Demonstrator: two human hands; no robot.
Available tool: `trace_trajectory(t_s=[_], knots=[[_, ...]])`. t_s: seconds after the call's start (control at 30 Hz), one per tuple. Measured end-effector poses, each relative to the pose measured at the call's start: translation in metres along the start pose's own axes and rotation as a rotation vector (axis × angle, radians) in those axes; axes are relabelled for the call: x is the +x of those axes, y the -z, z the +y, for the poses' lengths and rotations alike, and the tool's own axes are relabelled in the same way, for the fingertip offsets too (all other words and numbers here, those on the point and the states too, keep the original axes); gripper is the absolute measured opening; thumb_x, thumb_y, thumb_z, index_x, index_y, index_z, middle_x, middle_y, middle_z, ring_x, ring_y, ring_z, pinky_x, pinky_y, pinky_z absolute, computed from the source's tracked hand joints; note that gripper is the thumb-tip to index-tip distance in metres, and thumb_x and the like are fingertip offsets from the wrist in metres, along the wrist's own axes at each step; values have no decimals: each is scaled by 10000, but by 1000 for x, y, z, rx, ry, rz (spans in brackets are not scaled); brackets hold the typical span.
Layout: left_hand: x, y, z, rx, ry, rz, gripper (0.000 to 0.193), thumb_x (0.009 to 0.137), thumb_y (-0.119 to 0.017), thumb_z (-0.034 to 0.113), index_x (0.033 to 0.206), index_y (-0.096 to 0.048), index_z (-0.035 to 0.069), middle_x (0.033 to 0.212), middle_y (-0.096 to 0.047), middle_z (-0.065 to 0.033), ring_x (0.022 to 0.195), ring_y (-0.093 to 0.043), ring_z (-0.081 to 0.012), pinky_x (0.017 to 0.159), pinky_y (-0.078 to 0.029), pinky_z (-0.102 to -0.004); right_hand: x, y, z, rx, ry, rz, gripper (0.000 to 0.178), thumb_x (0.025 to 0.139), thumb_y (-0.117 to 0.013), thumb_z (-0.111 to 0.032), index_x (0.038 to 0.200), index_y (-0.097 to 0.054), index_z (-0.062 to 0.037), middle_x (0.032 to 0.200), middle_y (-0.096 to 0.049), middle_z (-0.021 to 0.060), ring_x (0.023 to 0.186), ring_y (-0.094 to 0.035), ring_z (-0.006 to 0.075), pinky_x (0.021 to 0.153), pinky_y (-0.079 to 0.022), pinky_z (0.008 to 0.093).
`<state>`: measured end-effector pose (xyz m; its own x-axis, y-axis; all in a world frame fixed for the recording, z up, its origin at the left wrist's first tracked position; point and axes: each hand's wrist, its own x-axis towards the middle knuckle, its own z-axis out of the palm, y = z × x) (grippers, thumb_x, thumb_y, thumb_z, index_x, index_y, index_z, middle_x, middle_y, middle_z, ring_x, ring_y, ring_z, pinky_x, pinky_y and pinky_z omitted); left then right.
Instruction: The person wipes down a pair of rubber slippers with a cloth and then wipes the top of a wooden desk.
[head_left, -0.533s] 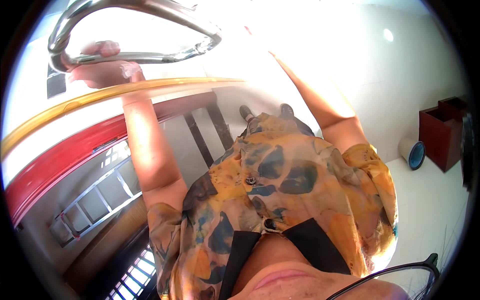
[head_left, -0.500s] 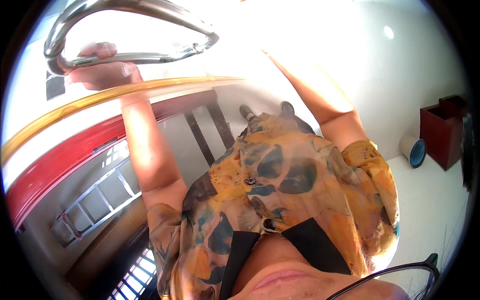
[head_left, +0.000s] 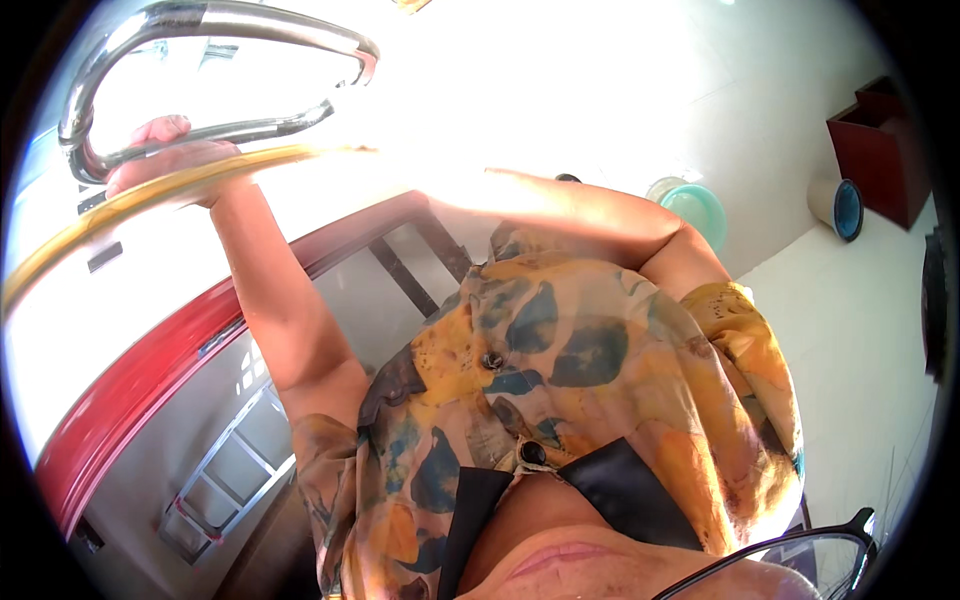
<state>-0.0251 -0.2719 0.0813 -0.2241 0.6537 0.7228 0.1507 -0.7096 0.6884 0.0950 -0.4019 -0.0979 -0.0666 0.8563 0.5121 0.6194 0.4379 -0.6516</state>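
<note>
My left hand [head_left: 172, 160] is closed round the lower bar of a bent chrome tube frame [head_left: 280, 22], a loop with rounded corners. A glossy yellow strip [head_left: 90, 222] curves past just in front of that hand and wrist. My right forearm [head_left: 590, 212] reaches across my body toward the middle. Strong glare washes out my right hand at its end, so neither its fingers nor anything in them can be made out.
At left are a red-edged frame [head_left: 150, 400] and a metal ladder [head_left: 240, 450]. On the right stand a mint-green basin [head_left: 695, 212], a pale bucket with a blue inside [head_left: 835, 208] and a dark red box [head_left: 880, 160]. Bright glare covers the upper middle.
The chrome frame and my left hand have shifted slightly left. My right forearm has swung inward across my body. The view has turned, and the mint-green basin now shows.
</note>
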Motion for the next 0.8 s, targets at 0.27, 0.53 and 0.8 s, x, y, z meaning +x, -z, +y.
trace_trajectory(t_s=[0.27, 0.53, 0.8], knots=[[48, 6, -20, -290, 130, -144, 682, 766, -383, 752, 679, -515, 89, 562, -508, -54, 469, -539, -133, 484, -462, -221, 0, 4, -12, 311, -93, 69, 303, 839, -530, -236, 1047, -577, -20, 935, -622, 158, 889, -599, 239, 766, -486, 342], [93, 2, -46, -1114, 297, -863, 466, 857, -475, 542, 838, -653, 112, 851, -655, -106, 739, -643, -214, 737, -510, -330, -93, -24, 85, 210, -787, -155, 367, 846, -538, -296, 1084, -562, -18, 911, -629, 153, 815, -618, 236, 712, -499, 340], [103, 18, -62, -988, 326, -775, 586, 852, -395, 602, 858, -631, 66, 815, -649, -130, 727, -645, -208, 730, -505, -312, 10, 65, -16, 670, -664, 76, 254, 845, -537, -193, 1010, -574, -3, 911, -619, 149, 838, -597, 275, 734, -470, 329]])
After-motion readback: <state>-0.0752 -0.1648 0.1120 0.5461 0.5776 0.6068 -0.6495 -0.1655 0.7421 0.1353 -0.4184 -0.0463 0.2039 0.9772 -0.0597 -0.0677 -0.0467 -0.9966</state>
